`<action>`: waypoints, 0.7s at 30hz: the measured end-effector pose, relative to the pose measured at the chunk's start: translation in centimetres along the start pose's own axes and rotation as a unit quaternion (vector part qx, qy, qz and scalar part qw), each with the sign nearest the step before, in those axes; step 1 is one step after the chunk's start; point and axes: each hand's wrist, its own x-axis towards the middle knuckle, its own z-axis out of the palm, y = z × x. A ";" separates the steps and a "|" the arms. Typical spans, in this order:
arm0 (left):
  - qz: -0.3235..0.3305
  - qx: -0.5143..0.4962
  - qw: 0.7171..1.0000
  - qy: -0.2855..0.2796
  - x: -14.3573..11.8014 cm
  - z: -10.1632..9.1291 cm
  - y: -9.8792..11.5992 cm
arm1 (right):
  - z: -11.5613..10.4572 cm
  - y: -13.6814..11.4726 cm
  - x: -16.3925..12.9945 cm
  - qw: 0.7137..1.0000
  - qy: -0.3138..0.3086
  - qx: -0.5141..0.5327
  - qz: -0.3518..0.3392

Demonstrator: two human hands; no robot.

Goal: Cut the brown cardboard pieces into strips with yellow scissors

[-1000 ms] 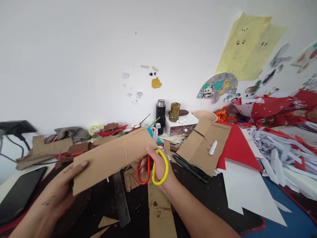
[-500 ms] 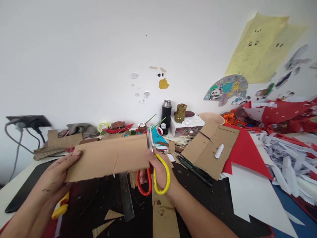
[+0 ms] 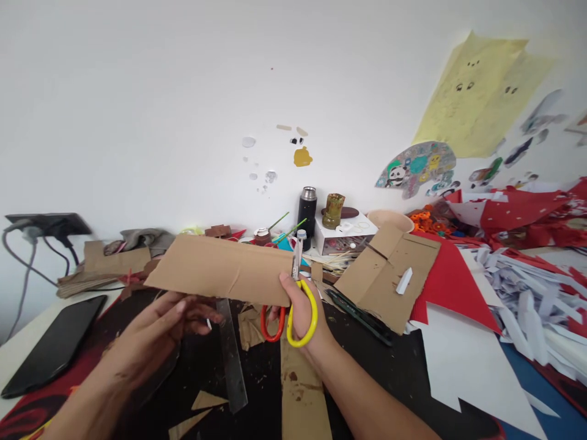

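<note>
My right hand (image 3: 305, 318) grips scissors (image 3: 297, 260) with one red and one yellow handle loop, blades pointing up. Its thumb also presses on the right end of a long brown cardboard piece (image 3: 220, 266), held in the air and lightly creased near its middle. Below the cardboard's lower edge is my left hand (image 3: 160, 333), fingers loosely stretched and no longer on the left end. By its fingertips shows a tiny white scrap (image 3: 208, 323); whether they touch it I cannot tell. A clear ruler (image 3: 233, 366) lies on the dark mat beneath.
A stained cardboard strip (image 3: 300, 391) and small cardboard scraps (image 3: 207, 400) lie on the mat. To the right are a folded cardboard sheet (image 3: 389, 275), red corrugated card (image 3: 452, 284) and white paper (image 3: 477, 360). A black flask (image 3: 307, 211) stands behind; a phone (image 3: 57, 342) lies left.
My left hand has let go of the cardboard's left end and moved right, under it. The cardboard's left end has risen and shifted right, while the scissors moved slightly right with my right hand.
</note>
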 end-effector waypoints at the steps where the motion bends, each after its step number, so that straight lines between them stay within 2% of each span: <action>1: 0.000 -0.006 1.000 0.012 0.1 0.4 -0.5 | 0.1 0.3 -0.1 1.000 0.004 -0.002 -0.003; 3: 0.006 -0.038 0.998 0.041 0.3 0.9 -1.1 | 0.3 0.9 -0.4 1.000 -0.003 -0.006 0.003; 6: 0.048 -0.056 0.993 0.098 0.7 1.2 -1.5 | 0.7 1.6 -1.2 0.997 -0.061 -0.022 0.040; 8: 0.066 -0.044 0.991 0.110 1.0 1.0 -1.7 | 0.9 1.8 -1.8 0.991 -0.106 -0.041 0.067; 13: 0.110 -0.058 0.978 0.166 2.1 -0.1 -1.4 | 1.4 1.7 -2.8 0.967 -0.209 -0.085 0.117; 17: 0.164 -0.089 0.958 0.217 3.3 -1.4 -0.7 | 1.4 1.6 -3.0 0.955 -0.241 -0.108 0.133; 21: 0.190 -0.097 0.948 0.236 4.6 -2.2 0.1 | 1.1 1.8 -2.9 0.943 -0.278 -0.110 0.148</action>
